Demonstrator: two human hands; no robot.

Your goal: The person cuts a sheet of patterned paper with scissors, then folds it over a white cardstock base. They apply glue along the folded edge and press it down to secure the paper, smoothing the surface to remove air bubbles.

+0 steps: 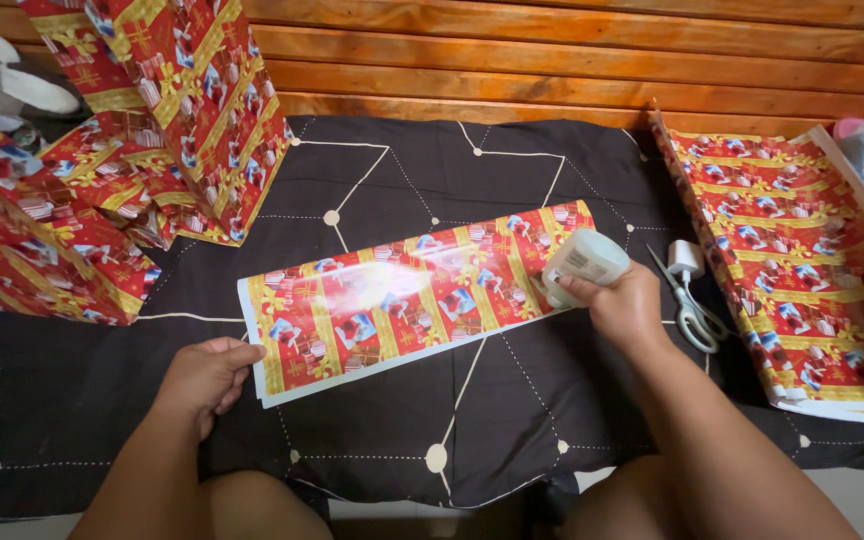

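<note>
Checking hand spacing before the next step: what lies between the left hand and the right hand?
In the head view, the strip of red-and-gold wrapping paper spans between the left hand and right hand, which holds a white tape roll.

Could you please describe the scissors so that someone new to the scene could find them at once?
On the dark patterned cloth, look just right of the right hand, before the big gift-wrap sheet. The scissors lie there, pale-handled beside a small white object; all else nearby is red and gold.
</note>
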